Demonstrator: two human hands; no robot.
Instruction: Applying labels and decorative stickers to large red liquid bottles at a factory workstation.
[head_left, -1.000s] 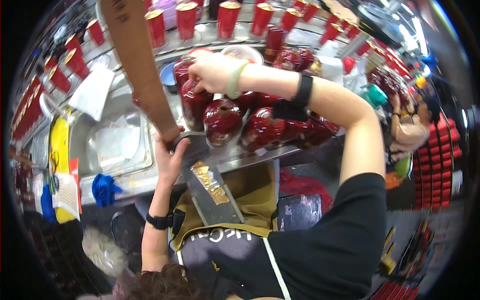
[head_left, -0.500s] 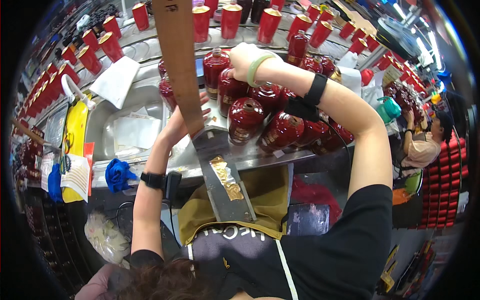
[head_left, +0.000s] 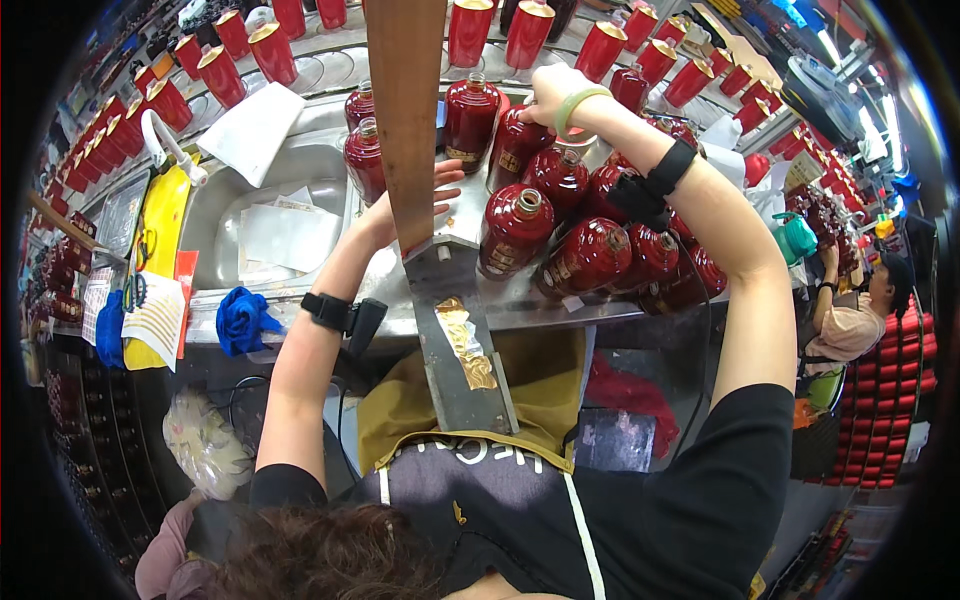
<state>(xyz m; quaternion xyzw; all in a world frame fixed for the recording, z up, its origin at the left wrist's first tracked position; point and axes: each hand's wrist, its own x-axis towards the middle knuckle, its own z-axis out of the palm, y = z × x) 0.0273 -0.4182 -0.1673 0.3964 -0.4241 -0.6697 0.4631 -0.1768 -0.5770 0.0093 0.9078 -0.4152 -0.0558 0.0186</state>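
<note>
1. Right, the right hand (head_left: 557, 97) is out at the far side of the bottle group, its grip grasping a dark red bottle (head_left: 515, 150) by the top; the fingers cover the neck.
2. That bottle leans a little, on the far part of the metal worktop (head_left: 380, 290), with a second red bottle (head_left: 470, 118) just to its left.
3. Over to the left hand (head_left: 380, 220): its grip is released, fingers spread, partly hidden behind an upright wooden board (head_left: 405, 120). Whether the palm touches the board, I cannot tell.
4. Close in on the near side, more glossy bottles (head_left: 590, 255) crowd together to the right, several tilted; two others (head_left: 362, 160) peek out left of the board.
5. Down at the near edge, a dark metal stand (head_left: 452, 385) slopes toward the apron (head_left: 400, 400), a crumpled strip of gold foil (head_left: 465, 345) lying on it.
6. Left side now: a steel sink (head_left: 225, 225) with white paper (head_left: 290, 237) inside, and a bunched blue cloth (head_left: 245, 320) near its front.
7. Far back, red containers (head_left: 272, 55) with gold tops line up in a curve.
8. And away on the right, a co-worker (head_left: 850, 325) reaches toward other dark red bottles.
</note>
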